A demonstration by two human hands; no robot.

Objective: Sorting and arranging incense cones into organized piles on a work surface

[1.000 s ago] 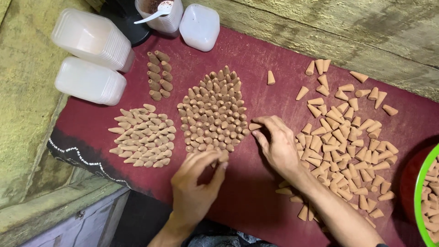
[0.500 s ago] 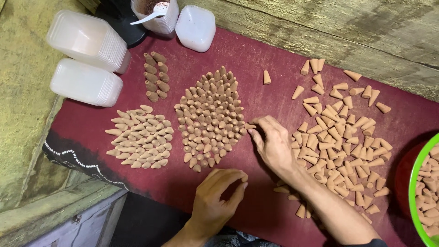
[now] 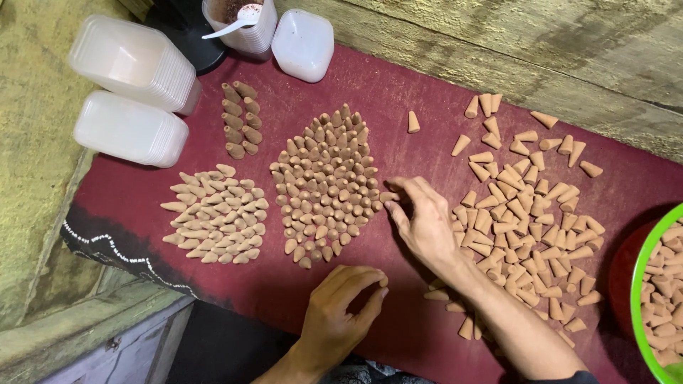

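The right hand [image 3: 423,224] pinches one clay cone [image 3: 389,196] at the edge of the upright cluster [image 3: 327,185], seemingly to stand it in line, while the left hand [image 3: 341,313] rests loosely curled, holding nothing

A small craft workshop: clay-coloured cones [image 3: 530,213] sorted on a maroon cloth [image 3: 398,92].

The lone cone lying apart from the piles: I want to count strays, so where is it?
In the head view, the lone cone lies on the red cloth toward the far edge, between the standing cluster and the scattered pile, below the white lidded container.
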